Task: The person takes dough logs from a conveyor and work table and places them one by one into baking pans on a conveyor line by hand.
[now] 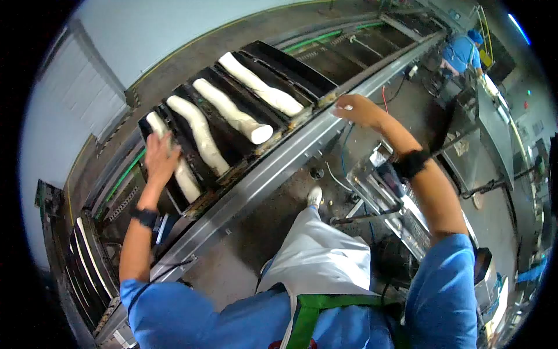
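Several long pale dough strips lie in black trays (285, 65) on the conveyor. My left hand (160, 156), fingers apart, is over the leftmost strip (185, 179) and hides part of it. To its right lie a second strip (200, 135) and a third (228, 109), which has a broad white end near the rail. The farthest strip (261, 87) reaches toward the steel rail (279, 160). My right hand (356, 111) is at the rail, right of that strip, its fingers bent together around a small whitish bit that I cannot make out.
More filled trays (87, 262) stand on the conveyor at lower left. A steel machine frame (389, 203) stands on the floor to the right, with hoses beside it. A person in blue (462, 53) is at a metal table (494, 128) at upper right.
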Tool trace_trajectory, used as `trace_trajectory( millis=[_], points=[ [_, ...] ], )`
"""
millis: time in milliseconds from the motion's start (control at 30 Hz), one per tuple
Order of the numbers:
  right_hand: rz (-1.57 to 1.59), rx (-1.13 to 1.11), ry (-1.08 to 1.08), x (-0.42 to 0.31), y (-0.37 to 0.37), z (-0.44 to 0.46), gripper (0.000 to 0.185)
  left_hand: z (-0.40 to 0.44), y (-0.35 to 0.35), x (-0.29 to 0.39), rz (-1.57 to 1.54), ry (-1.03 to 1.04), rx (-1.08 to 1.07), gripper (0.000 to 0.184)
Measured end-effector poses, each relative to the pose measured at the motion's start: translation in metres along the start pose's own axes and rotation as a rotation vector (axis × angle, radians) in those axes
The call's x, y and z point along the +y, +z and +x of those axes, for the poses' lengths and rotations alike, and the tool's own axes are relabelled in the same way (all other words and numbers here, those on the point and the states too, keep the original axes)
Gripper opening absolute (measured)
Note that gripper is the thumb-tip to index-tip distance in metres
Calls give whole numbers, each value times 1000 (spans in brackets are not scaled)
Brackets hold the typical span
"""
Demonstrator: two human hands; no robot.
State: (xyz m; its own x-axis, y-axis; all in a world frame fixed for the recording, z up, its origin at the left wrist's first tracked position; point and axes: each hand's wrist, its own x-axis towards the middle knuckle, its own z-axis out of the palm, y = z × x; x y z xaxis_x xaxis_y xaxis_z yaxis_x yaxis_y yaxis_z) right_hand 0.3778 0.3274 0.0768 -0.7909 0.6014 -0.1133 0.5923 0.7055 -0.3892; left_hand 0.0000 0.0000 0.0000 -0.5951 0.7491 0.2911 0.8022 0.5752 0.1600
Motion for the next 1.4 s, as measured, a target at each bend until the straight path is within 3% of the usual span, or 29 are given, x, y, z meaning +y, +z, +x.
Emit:
trace_trajectory(
  millis=[67,100,167,200,233,300,367,433,467,500,533,633,833,933,967,1000,1033,1100,1133,1167,1200,1233,1267,1300,1333,1367,1400],
  points=[
    [8,-14,75,42,15,-62,35,-27,-4,-9,-76,-30,-47,51],
    [-99,60,111,105,-46,-73,32,-7,50,43,-287,-86,57,51],
    [-278,-125,396,142,-48,-130,32,-16,58,25,-248,-61,129,50],
    [-261,-246,314,192,8,-165,40,-31,20,-3,-387,-73,85,48],
    [-200,-215,340,212,34,-195,49,-26,4,-27,-321,-84,112,47],
    [-351,-266,548,227,43,-253,58,-26,14,-57,-321,-75,125,46],
    [-244,-479,703,272,56,-297,71,-46,13,-64,-338,-22,163,45],
    [-256,-416,789,247,66,-343,78,-56,11,-53,-288,-142,202,46],
    [-356,-338,866,215,69,-346,78,-41,28,-112,-95,27,123,46],
    [-472,-256,940,186,68,-350,80,-36,33,-121,67,1,66,46],
    [-460,-216,986,182,71,-356,83,-38,24,-90,13,-107,80,37],
    [-681,-95,1123,182,75,-384,73,-37,20,-67,-76,-109,168,36],
    [-460,22,1458,193,85,-486,66,-29,28,-54,-55,-48,215,34],
    [-409,280,1647,188,101,-586,27,-28,30,-52,-57,-17,238,33],
    [-301,328,1807,171,103,-617,25,-28,31,-53,-63,-7,238,33],
    [-493,457,1600,186,154,-689,22,-29,33,-57,-63,6,249,33],
    [-493,551,1813,154,170,-711,23,-26,33,-61,-67,31,257,32],
    [-246,22,1854,106,201,-765,31,-18,41,-86,59,249,324,32],
    [-453,288,1793,101,247,-800,33,-16,45,-94,255,468,409,31],
    [-645,356,1714,103,286,-828,32,-23,51,-106,340,525,418,31],
    [-807,533,1605,108,318,-853,30,-56,44,-70,-362,45,358,33],
    [-39,691,1892,106,302,-857,32,-73,29,-49,-462,-119,332,32],
    [218,854,1948,98,299,-860,32,-91,-4,10,-530,-139,284,33],
    [373,1057,1884,98,290,-859,33,-89,0,10,-398,-154,260,36],
    [494,1229,1773,95,272,-853,33,-93,2,16,-587,-131,308,38],
    [589,1346,1648,93,245,-832,33,-73,20,-4,-316,-105,252,43],
    [672,1429,1522,91,215,-805,34,-81,5,20,-399,-207,163,48]
  ],
)
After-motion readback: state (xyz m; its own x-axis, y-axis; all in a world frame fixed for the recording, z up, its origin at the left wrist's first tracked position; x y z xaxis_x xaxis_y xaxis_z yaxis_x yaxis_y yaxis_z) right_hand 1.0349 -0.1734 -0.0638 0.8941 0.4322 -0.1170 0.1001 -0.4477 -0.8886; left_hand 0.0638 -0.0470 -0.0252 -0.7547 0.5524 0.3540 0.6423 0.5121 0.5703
